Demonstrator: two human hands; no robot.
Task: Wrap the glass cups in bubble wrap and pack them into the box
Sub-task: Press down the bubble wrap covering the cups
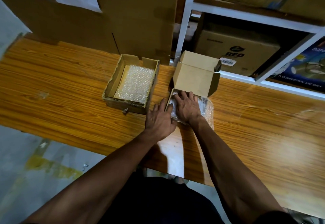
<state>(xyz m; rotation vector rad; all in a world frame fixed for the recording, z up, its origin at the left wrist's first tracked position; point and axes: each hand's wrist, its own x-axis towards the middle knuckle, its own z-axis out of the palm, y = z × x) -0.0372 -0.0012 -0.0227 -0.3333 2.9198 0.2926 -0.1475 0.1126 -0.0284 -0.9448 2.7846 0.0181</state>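
A small cardboard mailer box (pixel 193 76) stands on the wooden table with its lid raised toward the shelf. A bubble-wrapped bundle (pixel 204 108) fills its tray and bulges over the near edge. My right hand (pixel 187 108) lies flat on top of the bundle with fingers spread, pressing it down. My left hand (pixel 160 120) rests at the box's left front corner, with fingers against the side wall and thumb touching the wrap. No bare glass is visible through the wrap.
An open cardboard tray (pixel 112 90) holding bubble wrap sheets (pixel 135 85) sits to the left of the mailer box. Large cardboard sheets (pixel 123 21) lean at the back. A white shelf rack (pixel 246 13) with cartons stands at the right. The table edge (pixel 105 148) runs near my body.
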